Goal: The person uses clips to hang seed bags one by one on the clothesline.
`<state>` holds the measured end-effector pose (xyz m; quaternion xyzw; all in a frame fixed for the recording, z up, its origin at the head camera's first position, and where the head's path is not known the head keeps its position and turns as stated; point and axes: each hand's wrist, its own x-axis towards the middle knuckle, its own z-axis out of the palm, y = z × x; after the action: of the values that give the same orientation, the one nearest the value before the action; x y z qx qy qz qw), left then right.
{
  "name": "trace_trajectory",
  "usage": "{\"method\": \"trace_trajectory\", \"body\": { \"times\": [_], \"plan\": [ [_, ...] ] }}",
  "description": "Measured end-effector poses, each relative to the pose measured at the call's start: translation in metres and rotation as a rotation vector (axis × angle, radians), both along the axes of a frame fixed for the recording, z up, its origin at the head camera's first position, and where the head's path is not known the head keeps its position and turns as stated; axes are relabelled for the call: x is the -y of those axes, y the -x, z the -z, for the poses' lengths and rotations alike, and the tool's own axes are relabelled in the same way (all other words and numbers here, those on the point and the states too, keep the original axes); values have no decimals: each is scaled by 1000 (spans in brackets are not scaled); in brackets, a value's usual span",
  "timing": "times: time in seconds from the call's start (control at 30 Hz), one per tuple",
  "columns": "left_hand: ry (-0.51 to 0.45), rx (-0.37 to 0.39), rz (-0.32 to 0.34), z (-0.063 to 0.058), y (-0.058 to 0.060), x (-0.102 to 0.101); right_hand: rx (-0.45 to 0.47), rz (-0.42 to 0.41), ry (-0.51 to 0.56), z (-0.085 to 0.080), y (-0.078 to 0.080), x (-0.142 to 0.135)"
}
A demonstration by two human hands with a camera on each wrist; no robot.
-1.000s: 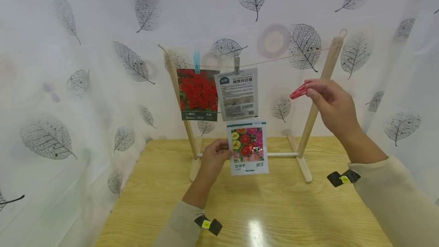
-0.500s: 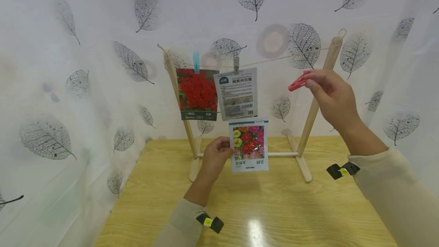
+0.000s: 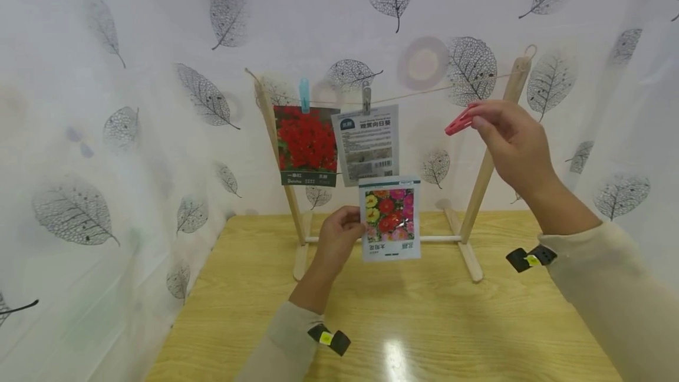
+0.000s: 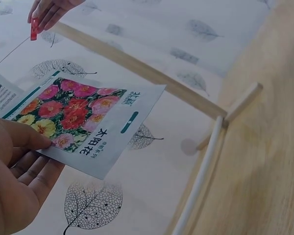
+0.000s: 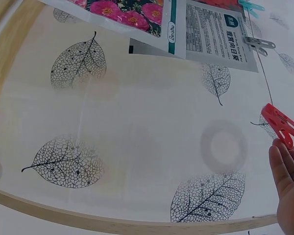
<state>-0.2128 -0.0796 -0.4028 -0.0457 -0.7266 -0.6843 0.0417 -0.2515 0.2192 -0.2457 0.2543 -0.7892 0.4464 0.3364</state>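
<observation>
My left hand [image 3: 339, 237] pinches the left edge of a white seed packet [image 3: 390, 217] printed with colourful flowers; its lettering reads upside down in the head view. In the left wrist view the thumb lies on the front of the packet [image 4: 83, 122], fingers behind. Up at the right, my right hand [image 3: 511, 143] holds a red clothespin [image 3: 460, 121] between thumb and fingers, near the string's right part. Two packets hang from the string [image 3: 424, 94]: a red-flower packet [image 3: 306, 146] under a blue clothespin [image 3: 305, 96], and a text-covered packet [image 3: 367, 146] under a grey clothespin [image 3: 366, 99].
The string runs between two wooden posts [image 3: 480, 193] of a stand joined by a white rod [image 3: 437, 239]. It stands on a wood-grain table [image 3: 424, 317]. Behind hangs a pale curtain [image 3: 159, 16] with leaf prints.
My left hand has raised the flower packet slightly and shifted it right, so its top overlaps the text packet's lower edge. My right hand has risen a little with the red clothespin.
</observation>
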Motion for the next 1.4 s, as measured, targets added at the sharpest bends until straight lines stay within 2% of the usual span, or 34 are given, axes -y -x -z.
{"method": "trace_trajectory", "body": {
  "times": [0.2, 0.4, 0.63, 1.13, 1.4],
  "plan": [
    [6, -28, -11, -2, 1, -4, -31, 54, -63, -6, 2, -2],
    [16, -50, -28, -3, 3, -8, -50, 69, -100, -12, 2, -1],
    [12, -16, -32, -4, 5, -10, -84, 94, -131, -19, 5, -1],
    [-4, -3, -17, -3, 13, -18, -138, 91, -193, -33, 4, 3],
    [33, -19, -30, -4, 17, -20, -165, 98, -210, -40, 6, 4]
  ]
}}
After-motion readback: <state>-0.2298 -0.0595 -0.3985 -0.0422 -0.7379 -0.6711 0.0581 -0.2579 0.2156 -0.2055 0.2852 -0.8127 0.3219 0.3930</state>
